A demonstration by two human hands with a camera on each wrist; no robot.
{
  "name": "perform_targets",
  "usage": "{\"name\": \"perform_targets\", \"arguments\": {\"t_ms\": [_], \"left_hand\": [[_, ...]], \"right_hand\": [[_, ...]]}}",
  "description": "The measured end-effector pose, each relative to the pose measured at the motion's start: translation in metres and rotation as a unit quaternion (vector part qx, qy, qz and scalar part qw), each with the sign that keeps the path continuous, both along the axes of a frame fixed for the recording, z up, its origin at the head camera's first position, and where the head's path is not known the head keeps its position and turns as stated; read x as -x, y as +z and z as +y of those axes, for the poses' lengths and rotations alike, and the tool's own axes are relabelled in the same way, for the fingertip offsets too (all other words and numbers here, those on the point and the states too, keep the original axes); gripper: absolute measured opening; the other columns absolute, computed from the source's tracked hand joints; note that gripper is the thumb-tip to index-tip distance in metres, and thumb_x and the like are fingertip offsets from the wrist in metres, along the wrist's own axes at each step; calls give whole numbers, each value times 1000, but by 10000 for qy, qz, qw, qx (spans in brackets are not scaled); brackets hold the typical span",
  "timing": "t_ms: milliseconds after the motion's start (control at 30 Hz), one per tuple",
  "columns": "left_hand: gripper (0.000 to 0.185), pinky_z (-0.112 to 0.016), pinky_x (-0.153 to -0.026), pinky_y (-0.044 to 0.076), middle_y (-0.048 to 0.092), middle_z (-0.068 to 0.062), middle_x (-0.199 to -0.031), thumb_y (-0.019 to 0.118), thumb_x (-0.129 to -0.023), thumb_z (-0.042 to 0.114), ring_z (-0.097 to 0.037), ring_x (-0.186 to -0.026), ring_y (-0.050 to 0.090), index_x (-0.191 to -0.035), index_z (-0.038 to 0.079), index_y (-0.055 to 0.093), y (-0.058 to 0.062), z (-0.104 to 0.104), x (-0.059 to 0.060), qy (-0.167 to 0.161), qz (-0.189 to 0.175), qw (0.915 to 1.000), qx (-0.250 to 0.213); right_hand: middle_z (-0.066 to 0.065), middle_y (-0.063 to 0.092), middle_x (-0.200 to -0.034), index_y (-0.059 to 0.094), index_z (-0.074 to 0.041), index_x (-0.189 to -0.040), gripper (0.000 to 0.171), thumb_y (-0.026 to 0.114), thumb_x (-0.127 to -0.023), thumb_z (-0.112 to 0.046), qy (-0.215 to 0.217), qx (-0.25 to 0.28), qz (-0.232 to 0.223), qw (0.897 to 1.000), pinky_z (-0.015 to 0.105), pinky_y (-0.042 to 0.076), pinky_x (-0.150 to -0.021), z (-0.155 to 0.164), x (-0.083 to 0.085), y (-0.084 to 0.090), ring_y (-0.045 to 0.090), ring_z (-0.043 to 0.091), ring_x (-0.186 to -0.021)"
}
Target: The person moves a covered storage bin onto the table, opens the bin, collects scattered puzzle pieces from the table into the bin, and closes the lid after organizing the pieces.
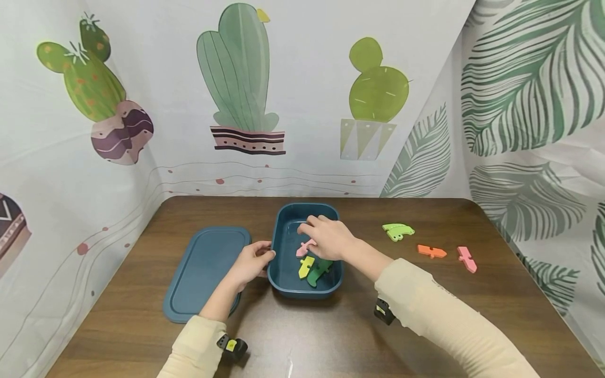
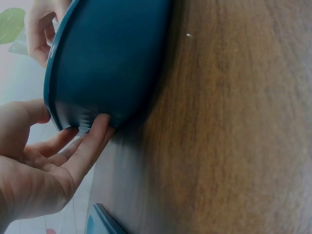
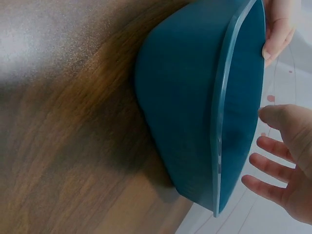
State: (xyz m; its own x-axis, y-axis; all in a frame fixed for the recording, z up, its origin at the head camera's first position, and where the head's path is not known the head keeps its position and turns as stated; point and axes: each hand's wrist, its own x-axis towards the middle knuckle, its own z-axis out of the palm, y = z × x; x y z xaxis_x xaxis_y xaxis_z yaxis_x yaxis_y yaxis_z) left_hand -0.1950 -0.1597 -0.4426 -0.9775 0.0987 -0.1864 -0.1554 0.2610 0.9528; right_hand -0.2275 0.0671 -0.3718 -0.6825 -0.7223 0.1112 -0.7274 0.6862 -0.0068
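A teal box (image 1: pixel 308 206) stands mid-table. My left hand (image 1: pixel 266 256) holds its left wall, thumb at the rim and fingers against the outside (image 2: pixel 92 139). My right hand (image 1: pixel 314 229) hovers over the open box with its fingers spread and nothing in them (image 3: pixel 285 163). Inside the box lie a pink piece (image 1: pixel 304 248) just under the right hand, a yellow piece (image 1: pixel 305 267) and a dark green piece (image 1: pixel 320 272). The wrist views show only the box's outer wall (image 2: pixel 112 58) (image 3: pixel 185 97), not its contents.
The teal lid (image 1: pixel 207 271) lies flat left of the box. To the right on the brown table (image 1: pixel 378 336) lie a light green piece (image 1: pixel 398 231), an orange piece (image 1: pixel 431 252) and a pink piece (image 1: pixel 467 259). Printed cloth walls close off the left, back and right.
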Motion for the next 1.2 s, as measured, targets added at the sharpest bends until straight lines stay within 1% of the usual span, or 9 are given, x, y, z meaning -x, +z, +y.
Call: {"name": "perform_targets", "arguments": {"t_ms": [100, 333, 633, 733, 833, 967, 1067, 1200], "left_hand": [[41, -39, -63, 57, 59, -20, -109, 55, -90, 12, -23, -83, 63, -127, -3, 48, -1, 0, 0, -10, 7, 10000, -23], [40, -40, -64, 57, 59, -20, -109, 55, -90, 12, -24, -85, 63, -127, -3, 49, -2, 0, 1, -6, -2, 10000, -7], [42, -40, -65, 57, 59, -21, -111, 56, -90, 12, -27, -88, 62, -128, -4, 48, -1, 0, 1, 21, -37, 10000, 8], [43, -41, -66, 57, 58, -23, -112, 55, -90, 12, -28, -89, 62, -129, -6, 46, 4, 0, -1, -23, -37, 10000, 21], [43, -42, -67, 56, 57, -25, -112, 54, -91, 10, -30, -90, 62, -129, -8, 45, 14, 3, -7, -90, -36, 10000, 22], [42, -42, -69, 56, 56, -26, -113, 53, -91, 9, -31, -91, 62, -128, -9, 45, 27, 5, -14, -138, -41, 9999, 45], [42, -42, -69, 56, 57, -26, -113, 53, -91, 9, -30, -91, 62, -128, -9, 45, 30, 6, -16, -141, -41, 9999, 61], [43, -41, -68, 56, 56, -26, -113, 53, -91, 10, -29, -90, 62, -129, -8, 45, 30, 6, -15, -137, -37, 9999, 76]], "right_hand": [[4, 57, -111, 57, -20, -120, 39, 66, -83, -26, 0, 56, -13, 10000, 31, 53, -68, 0, 1, -1, 55, 21, -93], [6, 56, -120, 56, -18, -123, 41, 64, -84, -27, -6, 155, -115, 9998, 37, 53, -79, 2, 1, -1, 55, 25, -104], [6, 54, -125, 55, -19, -126, 43, 61, -86, -31, -50, 157, -244, 9996, 39, 51, -86, 9, 0, 2, 52, 25, -111], [6, 55, -124, 56, -19, -125, 41, 61, -86, -30, -35, 192, -200, 9996, 38, 51, -85, 12, 0, 3, 52, 25, -111], [5, 56, -120, 57, -19, -123, 38, 60, -86, -29, -22, 213, -27, 9998, 36, 52, -82, 15, 0, 3, 53, 24, -108], [3, 58, -114, 59, -19, -119, 35, 62, -85, -28, -21, 302, 160, 9994, 35, 52, -76, 20, 0, 3, 56, 22, -101], [3, 58, -111, 60, -19, -118, 35, 64, -84, -27, -50, 352, 188, 9992, 36, 52, -74, 23, 0, 4, 56, 22, -98], [2, 57, -111, 60, -19, -117, 33, 63, -85, -28, -107, 337, 184, 9992, 36, 52, -73, 29, -1, 5, 55, 22, -99]]}}
